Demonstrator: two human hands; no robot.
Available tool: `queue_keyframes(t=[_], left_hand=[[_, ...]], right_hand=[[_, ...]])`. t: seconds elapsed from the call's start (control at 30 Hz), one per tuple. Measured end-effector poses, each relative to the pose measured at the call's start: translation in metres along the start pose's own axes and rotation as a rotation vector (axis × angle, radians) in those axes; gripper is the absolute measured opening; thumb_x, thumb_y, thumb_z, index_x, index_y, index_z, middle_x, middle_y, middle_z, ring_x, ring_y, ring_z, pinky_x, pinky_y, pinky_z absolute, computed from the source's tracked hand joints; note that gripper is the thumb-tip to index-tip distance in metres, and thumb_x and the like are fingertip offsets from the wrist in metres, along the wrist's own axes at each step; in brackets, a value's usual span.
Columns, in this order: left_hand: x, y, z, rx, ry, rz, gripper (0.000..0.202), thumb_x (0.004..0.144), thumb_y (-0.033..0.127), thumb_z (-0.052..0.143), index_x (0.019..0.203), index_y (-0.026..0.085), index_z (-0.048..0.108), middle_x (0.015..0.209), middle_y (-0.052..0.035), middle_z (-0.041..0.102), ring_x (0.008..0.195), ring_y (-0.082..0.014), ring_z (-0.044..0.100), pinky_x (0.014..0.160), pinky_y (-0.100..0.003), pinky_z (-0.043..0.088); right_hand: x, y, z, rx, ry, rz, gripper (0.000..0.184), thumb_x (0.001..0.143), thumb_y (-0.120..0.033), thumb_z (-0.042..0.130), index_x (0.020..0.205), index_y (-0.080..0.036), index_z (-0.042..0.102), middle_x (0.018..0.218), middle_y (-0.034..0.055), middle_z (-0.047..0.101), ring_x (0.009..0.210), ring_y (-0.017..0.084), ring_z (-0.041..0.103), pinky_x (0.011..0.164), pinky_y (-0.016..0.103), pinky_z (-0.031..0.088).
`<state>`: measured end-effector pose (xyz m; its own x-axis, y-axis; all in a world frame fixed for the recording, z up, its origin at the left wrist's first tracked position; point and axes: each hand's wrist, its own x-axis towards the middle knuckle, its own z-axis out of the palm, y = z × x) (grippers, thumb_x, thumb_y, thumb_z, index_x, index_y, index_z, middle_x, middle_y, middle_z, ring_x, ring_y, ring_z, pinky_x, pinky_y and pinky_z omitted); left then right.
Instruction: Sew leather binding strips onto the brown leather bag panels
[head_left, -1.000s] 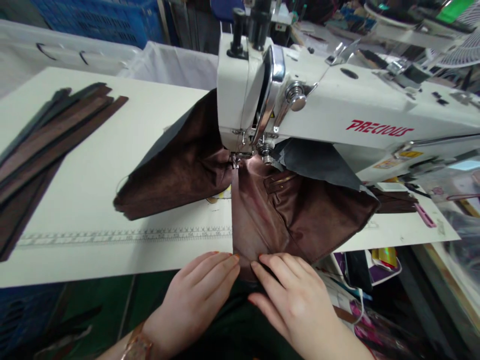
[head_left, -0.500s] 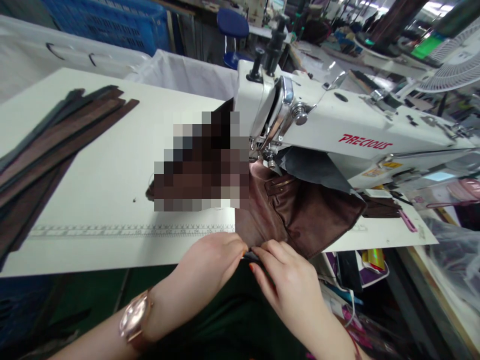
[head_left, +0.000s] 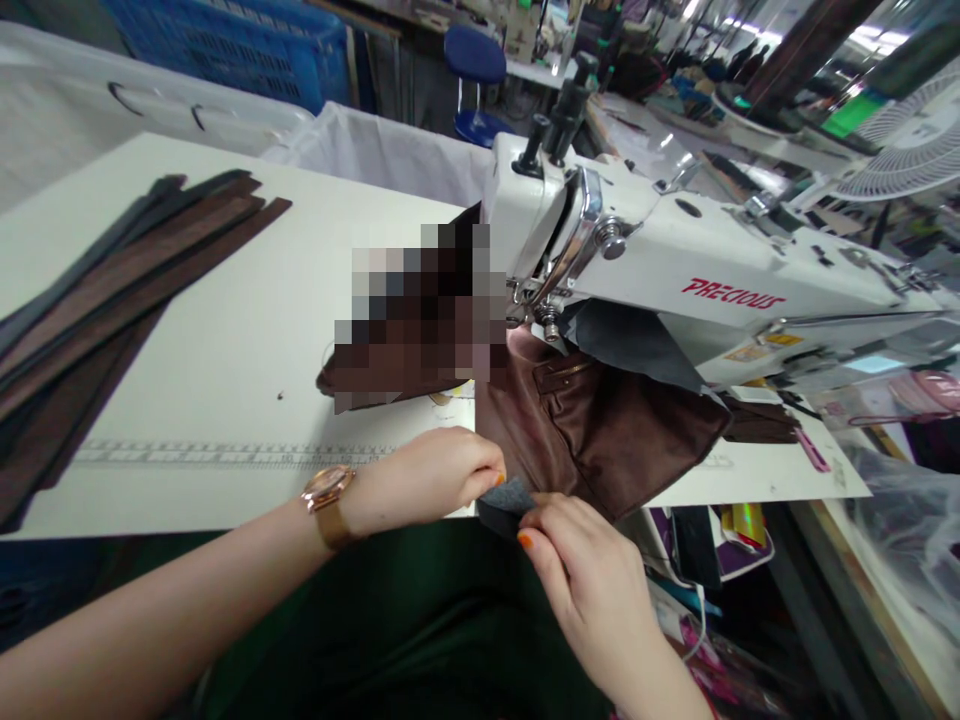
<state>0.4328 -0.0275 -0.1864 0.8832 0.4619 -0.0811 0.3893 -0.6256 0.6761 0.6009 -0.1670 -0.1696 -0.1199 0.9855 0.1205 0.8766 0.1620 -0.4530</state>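
A dark brown leather piece [head_left: 622, 435] with a short zipped section lies under the presser foot of the white sewing machine [head_left: 660, 260]. Its near edge hangs at the table's front, where a grey backing flap [head_left: 506, 503] is turned up. My left hand [head_left: 442, 478] pinches the left side of this flap, thumb against fingers. On the flap's right side, my right hand [head_left: 589, 555] grips the edge between thumb and fingers. Part of the leather left of the needle is hidden by a pixelated patch.
Brown and black leather strips [head_left: 127, 280] lie in a pile on the white table [head_left: 217, 350], with a printed ruler [head_left: 225, 455] along its front. White-lined bins [head_left: 390, 140] stand behind. A pink tool [head_left: 812, 450] and dark pieces lie at right.
My left hand has lifted and shifted slightly up, and the edge between my hands has opened out so the grey backing shows. My right hand keeps its grip, slightly lower.
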Motion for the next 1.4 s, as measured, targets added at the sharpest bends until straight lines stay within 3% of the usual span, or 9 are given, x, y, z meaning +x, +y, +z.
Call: queue_keyframes(t=[0.07,0.13,0.2,0.4,0.57,0.77,1.1,1.23,1.4], left_hand=[[0.002,-0.001,-0.001,-0.015,-0.003,0.003,0.018,0.088,0.018,0.051,0.081,0.02,0.068,0.076,0.0023,0.069,0.071,-0.0132,0.061,0.064,-0.021,0.04],[0.003,-0.001,-0.001,-0.028,-0.001,0.004,0.018,0.088,0.018,0.051,0.08,0.02,0.068,0.076,0.0027,0.069,0.069,-0.0124,0.061,0.061,-0.021,0.04],[0.003,-0.001,0.0,-0.041,0.007,0.009,0.019,0.088,0.019,0.051,0.082,0.02,0.069,0.077,0.0024,0.07,0.071,-0.0126,0.062,0.063,-0.021,0.041],[-0.008,-0.005,0.001,-0.029,0.135,0.109,0.023,0.093,0.013,0.045,0.099,0.018,0.067,0.097,-0.0024,0.068,0.093,-0.0161,0.06,0.086,-0.028,0.044],[-0.017,-0.012,-0.002,0.058,0.198,0.222,0.019,0.093,0.013,0.048,0.097,0.017,0.066,0.097,-0.0035,0.067,0.092,-0.0169,0.058,0.087,-0.032,0.045],[-0.016,-0.023,0.004,0.057,0.185,0.3,0.023,0.092,0.011,0.048,0.087,0.019,0.069,0.095,-0.0039,0.066,0.089,-0.0154,0.058,0.081,-0.03,0.047],[-0.038,-0.024,0.005,0.29,0.11,0.328,0.03,0.093,0.017,0.049,0.121,0.022,0.058,0.126,-0.0066,0.059,0.115,-0.0218,0.053,0.1,-0.041,0.044],[-0.043,-0.022,0.007,0.363,0.123,0.344,0.031,0.093,0.017,0.048,0.123,0.019,0.056,0.127,-0.0066,0.059,0.118,-0.0221,0.052,0.104,-0.041,0.044],[-0.044,-0.018,0.007,0.402,0.131,0.365,0.031,0.094,0.018,0.045,0.124,0.019,0.054,0.126,-0.0065,0.06,0.119,-0.0219,0.053,0.105,-0.04,0.044]], right_hand=[[0.006,-0.001,0.001,-0.018,0.025,0.064,0.019,0.098,-0.029,0.044,0.084,-0.021,0.055,0.081,0.0017,0.066,0.072,0.017,0.064,0.063,0.028,0.046],[0.011,-0.001,0.005,-0.075,0.067,0.119,0.01,0.093,-0.031,0.053,0.093,-0.021,0.054,0.08,0.0014,0.066,0.068,0.018,0.065,0.059,0.028,0.045],[0.016,-0.002,0.01,-0.128,0.064,0.137,0.023,0.086,-0.031,0.063,0.103,-0.02,0.052,0.088,0.0029,0.067,0.076,0.02,0.066,0.06,0.029,0.046],[0.022,-0.004,0.017,-0.114,-0.031,0.179,0.027,0.077,-0.025,0.074,0.096,-0.021,0.054,0.091,0.0011,0.063,0.08,0.019,0.063,0.065,0.029,0.046],[0.015,-0.007,0.026,-0.235,-0.019,0.039,0.013,0.084,-0.022,0.066,0.096,-0.021,0.062,0.089,0.0035,0.059,0.082,0.02,0.057,0.066,0.03,0.043],[0.005,-0.006,0.043,-0.248,0.145,-0.141,0.018,0.094,-0.018,0.052,0.107,-0.017,0.064,0.086,0.0052,0.062,0.075,0.017,0.052,0.062,0.03,0.038],[0.001,-0.004,0.043,-0.232,0.182,-0.271,0.017,0.094,-0.012,0.053,0.105,-0.013,0.065,0.081,0.0044,0.066,0.075,0.016,0.054,0.062,0.031,0.039],[0.002,-0.005,0.043,-0.241,0.166,-0.275,0.014,0.094,-0.01,0.053,0.092,-0.016,0.066,0.076,0.0021,0.064,0.072,0.015,0.053,0.061,0.031,0.039],[0.002,-0.006,0.042,-0.258,0.145,-0.28,0.014,0.093,-0.01,0.054,0.09,-0.015,0.067,0.074,0.0023,0.064,0.07,0.014,0.053,0.06,0.03,0.04]])
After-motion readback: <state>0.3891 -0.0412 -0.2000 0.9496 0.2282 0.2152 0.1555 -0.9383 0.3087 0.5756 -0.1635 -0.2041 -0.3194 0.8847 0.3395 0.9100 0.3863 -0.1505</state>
